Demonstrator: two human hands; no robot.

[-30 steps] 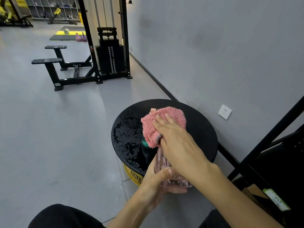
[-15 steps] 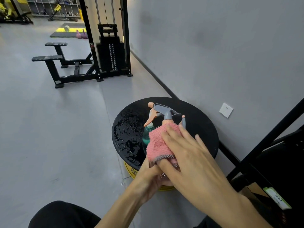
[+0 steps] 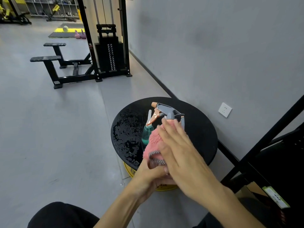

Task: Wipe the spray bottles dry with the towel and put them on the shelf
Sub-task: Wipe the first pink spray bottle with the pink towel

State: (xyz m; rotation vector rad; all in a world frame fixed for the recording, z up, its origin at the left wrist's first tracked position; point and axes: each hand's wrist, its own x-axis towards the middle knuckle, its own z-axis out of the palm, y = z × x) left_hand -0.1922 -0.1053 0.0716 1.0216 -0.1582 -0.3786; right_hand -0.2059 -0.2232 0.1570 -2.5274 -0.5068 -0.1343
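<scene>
**Mid-wipe: bottle could slip or knock its neighbour**

The right hand (image 3: 182, 155) lies over the pink towel (image 3: 153, 142), fingers nearly straight and close together, pressing the cloth against the body of the grey-headed spray bottle (image 3: 167, 111). The left hand (image 3: 148, 175) grips that bottle low down. Its fingers are mostly hidden under the right hand, so I cannot tell how they lie.

The bottle is held up over the near edge of the round black table (image 3: 200, 137). A teal spray bottle (image 3: 147, 134) stands on the table just beside the towel, next to a patch of water drops (image 3: 125, 132).

Risks:
- A wet bottle gripped only at the base may twist or slide out during the rub.
- A towel stroke may tip the teal bottle.
- The trigger head is uncovered and probably not dried yet.
- The black shelf frame (image 3: 271, 135) is off to the right, so the bottle needs a firm regrip for the carry.
</scene>
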